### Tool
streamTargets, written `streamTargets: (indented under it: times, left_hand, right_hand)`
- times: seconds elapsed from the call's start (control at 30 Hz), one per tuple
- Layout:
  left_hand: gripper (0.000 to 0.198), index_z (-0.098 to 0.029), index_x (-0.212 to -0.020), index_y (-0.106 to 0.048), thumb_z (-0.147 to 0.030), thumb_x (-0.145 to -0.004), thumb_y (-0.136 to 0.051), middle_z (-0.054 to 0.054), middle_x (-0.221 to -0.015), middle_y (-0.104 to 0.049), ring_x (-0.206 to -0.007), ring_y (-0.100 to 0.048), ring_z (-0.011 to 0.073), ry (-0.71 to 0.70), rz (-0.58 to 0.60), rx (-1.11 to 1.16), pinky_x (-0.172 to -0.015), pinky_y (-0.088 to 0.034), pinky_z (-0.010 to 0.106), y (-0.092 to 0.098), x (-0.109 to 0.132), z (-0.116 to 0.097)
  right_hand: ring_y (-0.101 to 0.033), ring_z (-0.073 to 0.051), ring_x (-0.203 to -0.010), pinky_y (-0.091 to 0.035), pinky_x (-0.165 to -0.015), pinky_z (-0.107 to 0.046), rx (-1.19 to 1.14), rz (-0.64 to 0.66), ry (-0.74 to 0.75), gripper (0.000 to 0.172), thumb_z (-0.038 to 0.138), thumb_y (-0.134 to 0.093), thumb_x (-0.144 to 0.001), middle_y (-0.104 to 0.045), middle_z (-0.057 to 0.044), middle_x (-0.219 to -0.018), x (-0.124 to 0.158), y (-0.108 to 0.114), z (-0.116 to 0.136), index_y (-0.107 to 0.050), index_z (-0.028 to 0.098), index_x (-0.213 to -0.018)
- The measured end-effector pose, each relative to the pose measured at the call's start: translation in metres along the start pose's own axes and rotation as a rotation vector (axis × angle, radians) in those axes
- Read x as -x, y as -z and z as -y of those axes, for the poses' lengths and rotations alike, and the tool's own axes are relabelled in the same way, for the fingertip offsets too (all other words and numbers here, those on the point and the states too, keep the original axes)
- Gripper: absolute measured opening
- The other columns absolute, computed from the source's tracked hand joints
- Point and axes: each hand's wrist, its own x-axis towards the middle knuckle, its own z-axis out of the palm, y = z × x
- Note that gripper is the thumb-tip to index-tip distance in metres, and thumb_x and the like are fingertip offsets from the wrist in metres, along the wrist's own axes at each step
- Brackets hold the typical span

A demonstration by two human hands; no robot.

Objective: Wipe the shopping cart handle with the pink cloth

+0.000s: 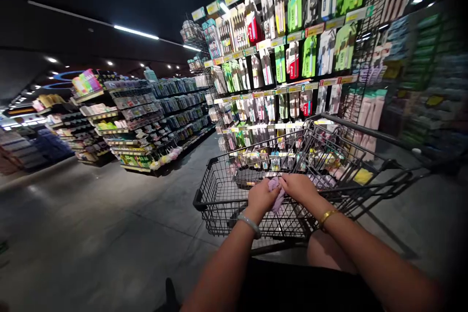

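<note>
In the head view, my left hand (pixel 261 199) is closed on a small lilac bunch of soft, crinkled material (pixel 278 202); its exact kind is unclear. My right hand (pixel 300 188) grips the same bunch from the other side, its fingers partly hidden. Both hands are close together above the black wire shopping cart (pixel 210 160). A pale bangle (pixel 249 224) circles my left wrist, and a gold bracelet (pixel 327 216) my right.
Beyond the cart rises a rack of packaged toothbrushes (pixel 280 63) with price strips. Other stocked shelves (pixel 135 126) stand to the left across the grey floor (pixel 109 234). A yellow item (pixel 363 176) shows by the cart's right part.
</note>
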Motion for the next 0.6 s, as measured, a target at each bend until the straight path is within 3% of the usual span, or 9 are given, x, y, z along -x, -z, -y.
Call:
streamTargets:
  times: [0.23, 0.33, 0.5, 0.6]
  left_hand:
    - [0.049, -0.024, -0.107, -0.064, -0.066, -0.094, -0.043, 0.003, -0.100, -0.075, -0.086, -0.068, 0.0199, 0.039, 0.009, 0.042, -0.065, -0.043, 0.025, 0.008, -0.001, -0.007]
    - [0.049, -0.023, -0.108, -0.063, -0.066, -0.093, -0.046, 0.006, -0.098, -0.073, -0.087, -0.067, 0.0225, 0.020, 0.001, -0.012, -0.070, -0.045, 0.028, 0.002, 0.007, -0.013]
    - [0.037, -0.022, -0.122, -0.057, -0.045, -0.093, -0.057, 0.011, -0.113, -0.066, -0.103, -0.064, 0.0266, -0.315, -0.026, -0.263, -0.085, -0.048, 0.035, -0.013, 0.030, -0.015]
    - [0.042, -0.024, -0.130, -0.053, -0.038, -0.091, -0.061, 0.011, -0.123, -0.063, -0.110, -0.061, 0.0257, -0.513, 0.076, -0.304, -0.089, -0.048, 0.034, -0.007, 0.029, -0.003]
  right_hand:
    - [-0.070, -0.020, -0.087, -0.041, -0.073, -0.027, -0.012, -0.034, 0.062, 0.043, 0.039, -0.034, -0.102, -0.075, -0.010, -0.097, 0.006, 0.001, -0.011, -0.071, 0.018, -0.096]
    - [-0.070, -0.021, -0.086, -0.042, -0.072, -0.027, -0.018, -0.034, 0.060, 0.043, 0.039, -0.034, -0.101, -0.075, -0.010, -0.095, 0.006, 0.001, -0.012, -0.072, 0.019, -0.095]
    - [-0.071, -0.022, -0.085, -0.043, -0.071, -0.029, -0.011, -0.021, 0.012, 0.044, 0.037, -0.033, -0.100, -0.076, -0.011, -0.092, 0.004, 0.001, -0.022, -0.073, 0.018, -0.095]
    - [-0.071, -0.023, -0.085, -0.043, -0.071, -0.030, -0.002, -0.012, -0.036, 0.047, 0.036, -0.031, -0.100, -0.075, -0.014, -0.093, 0.004, 0.001, -0.030, -0.074, 0.016, -0.095]
